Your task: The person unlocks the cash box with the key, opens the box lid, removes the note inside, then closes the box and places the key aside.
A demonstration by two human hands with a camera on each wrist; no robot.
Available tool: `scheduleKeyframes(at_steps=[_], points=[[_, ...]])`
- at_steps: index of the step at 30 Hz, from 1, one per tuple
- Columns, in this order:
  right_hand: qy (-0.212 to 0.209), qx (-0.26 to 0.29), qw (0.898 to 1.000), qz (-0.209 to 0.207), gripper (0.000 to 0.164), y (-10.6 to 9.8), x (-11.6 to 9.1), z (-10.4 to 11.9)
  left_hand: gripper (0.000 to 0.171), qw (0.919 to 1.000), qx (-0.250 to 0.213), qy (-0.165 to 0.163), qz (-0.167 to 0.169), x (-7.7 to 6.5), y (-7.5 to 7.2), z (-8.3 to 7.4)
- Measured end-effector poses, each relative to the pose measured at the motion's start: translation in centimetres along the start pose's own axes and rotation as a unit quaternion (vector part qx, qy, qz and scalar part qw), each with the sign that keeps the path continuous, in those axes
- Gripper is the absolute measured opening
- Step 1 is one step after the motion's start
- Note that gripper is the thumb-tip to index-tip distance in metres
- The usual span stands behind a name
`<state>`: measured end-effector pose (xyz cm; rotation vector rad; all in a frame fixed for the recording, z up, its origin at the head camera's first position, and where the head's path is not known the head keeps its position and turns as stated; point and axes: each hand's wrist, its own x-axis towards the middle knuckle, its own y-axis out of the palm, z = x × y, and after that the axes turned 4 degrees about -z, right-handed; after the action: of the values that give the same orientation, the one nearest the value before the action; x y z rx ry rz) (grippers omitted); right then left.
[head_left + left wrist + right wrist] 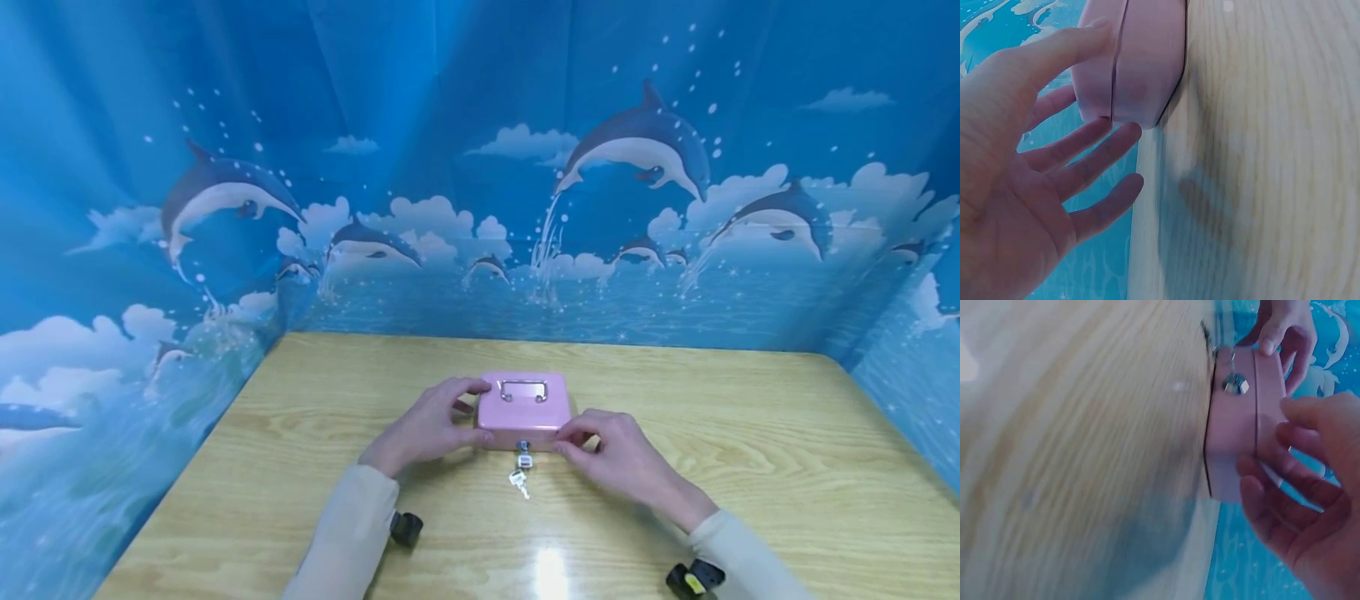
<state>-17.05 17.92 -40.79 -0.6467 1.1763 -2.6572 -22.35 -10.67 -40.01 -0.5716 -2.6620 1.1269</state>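
Pink cash box (523, 417) sits on the wood-grain table (420, 533) between my two hands, its front turned toward me and its lid (497, 415) down on the base, with a thin seam running round where they meet. My left hand (435, 423) is at the box's left end, fingers (1075, 140) spread and only gently bent; its thumb (1092, 39) rests on the front near the corner while the others reach round the side. My right hand (617, 454) is at the front right corner, thumb tip (1300, 410) against the lid's edge and the bent fingers (1300, 477) close about the side; whether they pinch the lid or merely touch it, I cannot tell. Between my thumbs, on the front face, is a silver lock (1235, 384) with a key (525, 460) in it, and a second key (519, 481) linked to that one hangs down on my side of the box. Ahead of my right hand and slightly to its left, a metal handle (524, 391) lies on the lid. Pale sleeves (348, 521) cover my forearms, with a dark device (407, 529) at each wrist. Far beyond my fingertips, a blue dolphin-print curtain (450, 292) rises behind the table.
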Motion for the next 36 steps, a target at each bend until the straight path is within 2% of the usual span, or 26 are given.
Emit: scheduleKeyframes(at_steps=[7,12,16,30,36], points=[[-0.036,0.033,0.997,-0.052,0.025,0.2,0.0,-1.5,0.070,0.9997,-0.017,0.016,-0.008,-0.1,0.3,0.1],[-0.026,0.034,0.998,-0.050,0.051,0.3,0.6,-2.1,0.067,0.9995,-0.023,0.019,-0.008,-0.2,0.4,0.1],[-0.022,0.028,0.999,-0.035,0.063,0.2,1.1,-2.3,0.066,0.9994,-0.030,0.020,-0.005,-0.2,0.4,0.3],[0.015,0.003,0.999,0.029,0.070,-0.1,1.9,-2.9,0.065,0.9981,-0.060,0.015,0.001,-0.1,0.4,0.6],[0.017,-0.005,0.999,0.027,0.067,0.1,1.8,-2.6,0.066,0.9977,-0.068,0.008,-0.002,-0.2,0.3,0.6]])
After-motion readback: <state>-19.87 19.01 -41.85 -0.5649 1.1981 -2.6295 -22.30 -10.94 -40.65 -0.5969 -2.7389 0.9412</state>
